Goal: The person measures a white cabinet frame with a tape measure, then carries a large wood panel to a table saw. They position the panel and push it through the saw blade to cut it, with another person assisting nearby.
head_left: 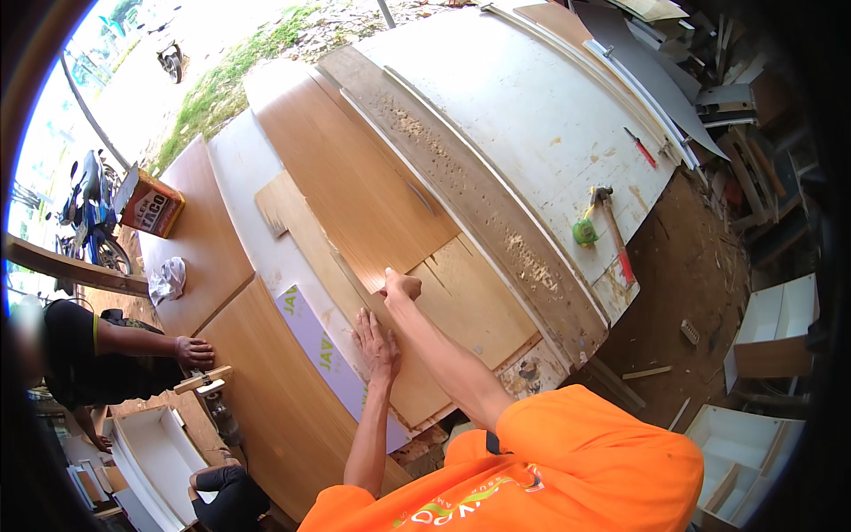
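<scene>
My left hand (pixel 377 346) lies flat, fingers spread, on a pale plywood sheet (pixel 452 306) near a lilac printed strip (pixel 330 355). Ahead of it, my right hand (pixel 402 285) is closed at the near corner of a brown wood-grain sheet (pixel 355 168), which lies over the plywood. Whatever its fingers hold, if anything, is hidden. Beyond the wood-grain sheet's left edge, part of another thin plywood piece (pixel 282 202) with a ragged end shows.
Right of the sheets runs a brown plank (pixel 461 177) with wood shavings. A hammer (pixel 613 235), green tape measure (pixel 584 232) and red-handled tool (pixel 640 148) lie on the white board. A tin (pixel 152 206) stands left; a co-worker's hand (pixel 195 353) rests on a wood-grain panel (pixel 266 390).
</scene>
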`<state>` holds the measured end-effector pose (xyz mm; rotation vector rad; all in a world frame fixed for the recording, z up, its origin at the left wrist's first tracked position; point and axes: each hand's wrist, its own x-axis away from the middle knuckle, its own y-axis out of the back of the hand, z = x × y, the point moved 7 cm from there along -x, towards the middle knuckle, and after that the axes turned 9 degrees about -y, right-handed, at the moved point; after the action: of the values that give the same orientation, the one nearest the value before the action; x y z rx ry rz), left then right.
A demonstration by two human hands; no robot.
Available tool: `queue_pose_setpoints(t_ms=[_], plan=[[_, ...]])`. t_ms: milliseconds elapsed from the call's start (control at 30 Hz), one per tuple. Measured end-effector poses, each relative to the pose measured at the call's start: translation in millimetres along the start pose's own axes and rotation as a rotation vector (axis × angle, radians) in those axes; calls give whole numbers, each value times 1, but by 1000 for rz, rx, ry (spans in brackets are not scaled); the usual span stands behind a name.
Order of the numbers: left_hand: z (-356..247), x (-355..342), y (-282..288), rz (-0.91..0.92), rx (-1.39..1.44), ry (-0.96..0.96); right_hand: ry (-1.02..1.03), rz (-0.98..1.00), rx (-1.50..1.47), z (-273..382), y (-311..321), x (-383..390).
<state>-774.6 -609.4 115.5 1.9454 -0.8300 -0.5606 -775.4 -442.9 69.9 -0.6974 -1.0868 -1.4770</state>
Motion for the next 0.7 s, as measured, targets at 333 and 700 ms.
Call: queue_pose_setpoints(t_ms=[333, 700], plan=[[-7, 10, -8, -47, -59, 8, -26, 61, 38, 31, -50, 12], [1, 15, -10, -99, -108, -77, 115, 348, -74, 45, -80, 117]])
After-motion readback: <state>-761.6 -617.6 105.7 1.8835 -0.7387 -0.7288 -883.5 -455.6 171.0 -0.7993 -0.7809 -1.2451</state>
